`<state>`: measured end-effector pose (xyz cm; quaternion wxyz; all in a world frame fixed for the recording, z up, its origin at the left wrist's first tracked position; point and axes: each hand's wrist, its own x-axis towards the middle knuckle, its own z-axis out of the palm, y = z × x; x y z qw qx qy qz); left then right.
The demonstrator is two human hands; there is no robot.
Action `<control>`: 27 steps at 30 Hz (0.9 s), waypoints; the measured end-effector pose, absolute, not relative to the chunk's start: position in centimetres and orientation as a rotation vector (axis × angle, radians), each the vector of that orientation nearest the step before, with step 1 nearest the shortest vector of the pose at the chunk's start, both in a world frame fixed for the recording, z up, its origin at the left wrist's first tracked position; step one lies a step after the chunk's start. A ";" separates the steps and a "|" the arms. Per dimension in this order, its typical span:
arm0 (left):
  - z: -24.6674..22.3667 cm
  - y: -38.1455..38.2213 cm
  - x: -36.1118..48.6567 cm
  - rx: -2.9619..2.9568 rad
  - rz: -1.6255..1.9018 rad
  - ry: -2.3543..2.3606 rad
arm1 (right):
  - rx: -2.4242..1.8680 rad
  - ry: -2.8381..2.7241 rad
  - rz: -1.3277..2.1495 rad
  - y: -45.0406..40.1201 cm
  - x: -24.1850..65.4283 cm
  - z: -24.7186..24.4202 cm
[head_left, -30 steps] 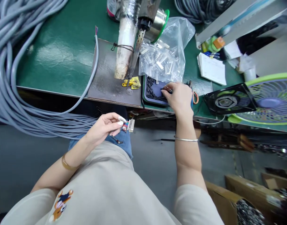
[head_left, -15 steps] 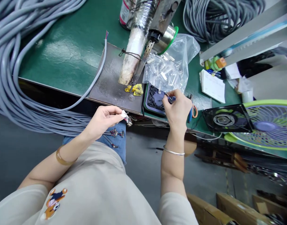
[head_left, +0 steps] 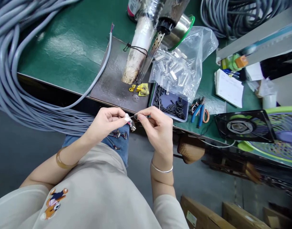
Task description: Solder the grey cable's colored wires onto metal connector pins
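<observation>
My left hand [head_left: 110, 120] pinches a small metal connector [head_left: 133, 128] with a white piece and thin coloured wires, just off the bench's front edge. Close beside it, my right hand [head_left: 156, 125] is closed on a thin dark piece [head_left: 134, 116] whose tip meets the wires at the connector. What exactly this piece is cannot be made out. Behind my right hand, a bin [head_left: 186, 118] holds short black tubes [head_left: 171, 106]. More connectors [head_left: 119, 135] on grey cables lie on my lap.
A soldering iron [head_left: 152, 52] and wrapped white tube point down over a dark mat [head_left: 119, 92]. Grey cable coils [head_left: 7, 63] fill the left. A bag of clear parts [head_left: 179, 68], a solder spool [head_left: 178, 33], pliers [head_left: 200, 114] and a black fan [head_left: 243, 126] are to the right.
My right hand has moved left from above the bin to my left hand, bringing the thin dark piece to the connector. My left hand has stayed nearly in place, and the view has shifted slightly.
</observation>
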<state>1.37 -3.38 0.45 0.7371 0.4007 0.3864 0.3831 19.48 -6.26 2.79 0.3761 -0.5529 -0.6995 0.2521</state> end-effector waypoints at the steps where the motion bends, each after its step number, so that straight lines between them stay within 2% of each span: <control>1: 0.4 -3.4 1.4 0.883 0.835 0.852 | -1.412 -1.789 0.657 -6.2 19.4 2.7; 8: -0.4 -3.7 1.6 0.860 0.753 0.784 | -1.350 -1.932 0.649 -6.2 20.1 3.1; 14: -1.4 -4.6 1.9 0.762 0.686 0.662 | -1.257 -2.187 0.866 -5.5 20.9 4.0; 19: -1.8 -5.4 2.1 0.726 0.654 0.647 | -1.181 -2.363 0.914 -5.1 20.4 4.3; 24: -1.7 -5.2 2.1 0.686 0.786 0.631 | -1.389 -2.090 0.449 -6.7 20.0 4.5; 27: -2.0 -5.0 2.0 0.685 0.827 0.626 | -1.535 -1.976 0.394 -8.1 19.8 4.4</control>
